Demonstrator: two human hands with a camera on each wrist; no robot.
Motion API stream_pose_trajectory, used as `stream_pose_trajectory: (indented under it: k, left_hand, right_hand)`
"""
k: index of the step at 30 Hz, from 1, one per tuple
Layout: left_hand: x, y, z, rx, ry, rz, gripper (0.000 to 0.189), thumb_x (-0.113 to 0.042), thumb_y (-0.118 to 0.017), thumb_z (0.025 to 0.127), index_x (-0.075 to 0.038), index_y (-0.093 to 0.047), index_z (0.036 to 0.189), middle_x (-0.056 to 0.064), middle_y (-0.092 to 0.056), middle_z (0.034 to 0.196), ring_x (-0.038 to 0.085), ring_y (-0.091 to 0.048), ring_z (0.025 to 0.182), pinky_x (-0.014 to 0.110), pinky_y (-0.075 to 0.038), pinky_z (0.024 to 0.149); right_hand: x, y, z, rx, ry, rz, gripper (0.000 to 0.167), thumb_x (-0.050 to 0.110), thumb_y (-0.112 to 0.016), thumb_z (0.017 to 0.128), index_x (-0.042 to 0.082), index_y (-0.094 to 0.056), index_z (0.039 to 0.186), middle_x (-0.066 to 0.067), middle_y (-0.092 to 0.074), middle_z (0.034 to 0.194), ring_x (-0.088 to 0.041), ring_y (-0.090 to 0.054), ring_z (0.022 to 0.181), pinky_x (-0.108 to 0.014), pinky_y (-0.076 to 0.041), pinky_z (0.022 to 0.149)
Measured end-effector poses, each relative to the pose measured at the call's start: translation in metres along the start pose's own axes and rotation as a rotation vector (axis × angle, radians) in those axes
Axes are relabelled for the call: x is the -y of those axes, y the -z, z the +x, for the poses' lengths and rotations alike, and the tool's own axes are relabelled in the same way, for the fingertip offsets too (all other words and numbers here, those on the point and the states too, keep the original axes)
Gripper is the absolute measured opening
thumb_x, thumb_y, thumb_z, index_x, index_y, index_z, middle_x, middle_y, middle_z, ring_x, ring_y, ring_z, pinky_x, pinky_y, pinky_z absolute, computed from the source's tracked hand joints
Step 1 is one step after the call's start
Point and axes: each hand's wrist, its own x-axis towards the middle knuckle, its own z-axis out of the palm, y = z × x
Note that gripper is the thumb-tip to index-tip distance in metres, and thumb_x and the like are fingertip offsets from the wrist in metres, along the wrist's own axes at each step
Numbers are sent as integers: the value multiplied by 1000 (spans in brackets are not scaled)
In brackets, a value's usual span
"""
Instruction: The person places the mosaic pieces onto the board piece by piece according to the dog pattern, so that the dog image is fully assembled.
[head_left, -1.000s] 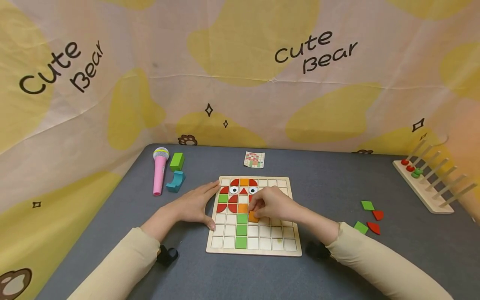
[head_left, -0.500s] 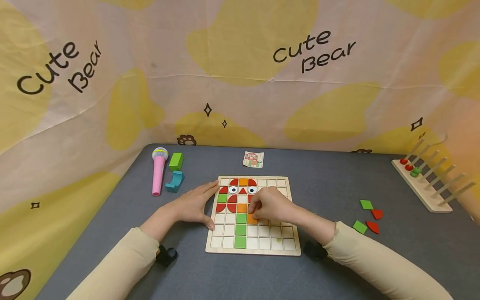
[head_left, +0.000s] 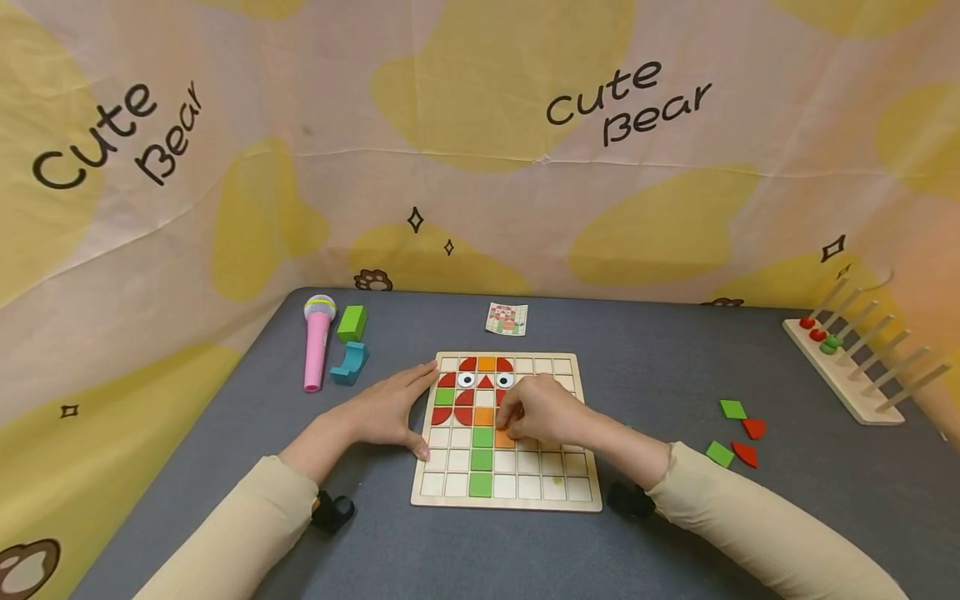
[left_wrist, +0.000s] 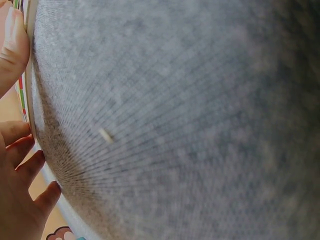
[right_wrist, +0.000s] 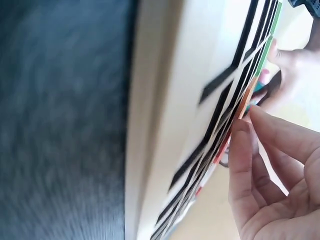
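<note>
A wooden grid board (head_left: 592,492) holds red curved tiles, eye tiles, green squares and orange squares. My left hand (head_left: 390,408) rests along its left edge, fingers spread, thumb at the lower left side; the left wrist view shows the fingers (left_wrist: 29,165) at the board's rim. Bent over the middle of the grid, my right hand (head_left: 546,408) has thumb and fingertips on an orange square tile (head_left: 506,440), pinching it. This tile lies in the cell right of the top green square (head_left: 482,437). Part of the board's right side is hidden beneath the right hand.
A small pattern card (head_left: 507,319) lies behind the board. At the left are a pink toy microphone (head_left: 318,346), a green block (head_left: 352,323) and a teal curved block (head_left: 350,364). Loose green and red tiles (head_left: 720,454) lie at right, near a peg stand (head_left: 855,383) with beads.
The orange tile under the right fingertips has settled lower and flatter into its cell. The left hand keeps its place on the board; the view shifts slightly.
</note>
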Motion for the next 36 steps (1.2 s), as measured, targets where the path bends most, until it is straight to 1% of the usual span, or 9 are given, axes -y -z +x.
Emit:
stream_pose_trajectory:
  k: [4, 7, 13, 17, 21, 24, 27, 32, 36]
  left_hand:
    - [1, 0, 0, 1, 0, -3, 125, -66, -82, 61, -10, -24, 157, 10, -19, 167, 37, -25, 152, 61, -30, 118]
    - [0, 0, 0, 2, 6, -6, 125, -65, -82, 61, -10, -24, 157, 9, -19, 167, 37, -25, 152, 61, -31, 118]
    - [0, 1, 0, 2, 13, -12, 126, -66, -82, 61, -11, -24, 158, 9, -19, 167, 37, -26, 152, 62, -31, 118]
    - [-1, 1, -1, 1, 12, -15, 125, -64, -82, 61, -11, -23, 158, 10, -19, 167, 37, -26, 152, 61, -30, 118]
    - [-2, 2, -2, 0, 9, -17, 124, -63, -82, 62, -10, -23, 158, 10, -19, 167, 37, -25, 152, 61, -30, 118]
    - [-2, 3, -2, -1, 8, -19, 124, -63, -82, 62, -10, -24, 158, 11, -19, 167, 38, -25, 152, 62, -29, 118]
    - [-2, 3, -3, -6, 3, -19, 124, -62, -83, 62, -9, -24, 157, 12, -20, 167, 39, -26, 151, 63, -29, 118]
    - [-3, 3, -2, -7, 6, -17, 124, -62, -83, 62, -10, -23, 158, 12, -20, 167, 38, -25, 152, 62, -29, 119]
    - [-3, 2, -2, -1, 7, -21, 124, -62, -83, 63, -10, -23, 158, 11, -19, 167, 37, -25, 152, 61, -30, 119]
  right_hand:
    - [-4, 10, -3, -1, 12, 11, 13, 1, -75, 78, 13, -78, 83, 3, -76, 79, -1, -59, 69, -16, -48, 64]
    - [-11, 21, -8, -11, -15, 12, 12, 2, -74, 81, 13, -78, 86, 3, -74, 79, -4, -59, 70, -19, -48, 64]
    - [-39, 45, -31, 19, -69, 23, 13, 3, -75, 82, 12, -76, 91, 4, -71, 79, -7, -59, 71, -20, -51, 65]
    - [-58, 60, -49, 67, -55, 41, 13, 5, -75, 83, 12, -75, 94, 1, -72, 83, -4, -60, 74, -19, -53, 67]
    - [-75, 75, -70, 144, -36, 56, 17, 7, -75, 84, 16, -76, 98, 0, -73, 93, -3, -60, 80, -19, -54, 71]
    - [-87, 84, -85, 224, -4, 92, 21, 6, -74, 85, 19, -76, 102, -1, -73, 99, -7, -62, 83, -21, -55, 74]
    - [-97, 89, -97, 294, 19, 138, 26, 1, -72, 85, 19, -77, 104, -2, -72, 100, -13, -62, 85, -22, -55, 76]
    - [-106, 91, -108, 360, -17, 162, 37, -5, -70, 80, 23, -78, 103, 1, -69, 96, -15, -59, 84, -21, -52, 74]
    - [-110, 90, -111, 380, -20, 184, 41, -8, -70, 77, 24, -78, 102, 0, -69, 95, -16, -59, 83, -21, -52, 73]
